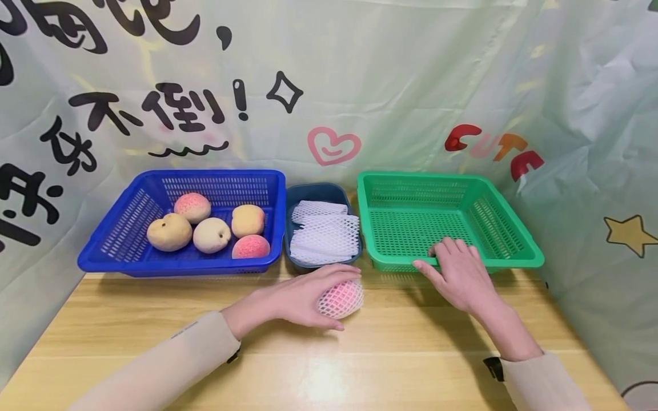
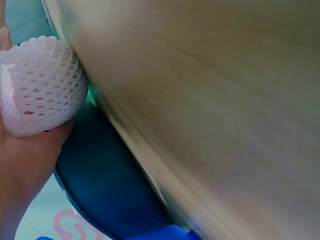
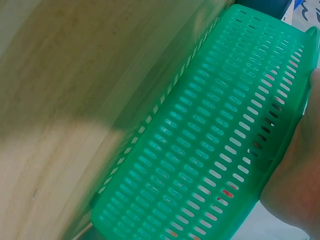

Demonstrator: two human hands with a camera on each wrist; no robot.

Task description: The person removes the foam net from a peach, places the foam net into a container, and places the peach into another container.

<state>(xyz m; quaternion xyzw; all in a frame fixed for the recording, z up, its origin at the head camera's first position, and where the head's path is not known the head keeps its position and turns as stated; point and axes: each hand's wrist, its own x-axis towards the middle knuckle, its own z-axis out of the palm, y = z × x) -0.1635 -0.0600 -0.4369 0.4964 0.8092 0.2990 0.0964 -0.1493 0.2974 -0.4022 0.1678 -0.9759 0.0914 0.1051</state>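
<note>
In the head view my left hand (image 1: 303, 297) holds a pink peach in a white foam net (image 1: 341, 299) above the wooden table, in front of the dark blue bin. Its thumb and fingers curve round the sides of the fruit. The left wrist view shows the netted peach (image 2: 45, 87) close up against the palm. My right hand (image 1: 461, 274) grips the front rim of the green basket (image 1: 514, 264), fingers over the inner side and thumb outside. From the right wrist, the basket's slotted front wall (image 3: 200, 135) fills much of the view.
A blue basket (image 1: 180, 266) at the left holds several unwrapped peaches (image 1: 212, 235). Between the two baskets stands the dark blue bin (image 1: 329, 189) with white foam nets (image 1: 325, 240) stacked inside. Behind them hangs a printed curtain (image 1: 411, 85); the wooden table (image 1: 370, 365) extends in front.
</note>
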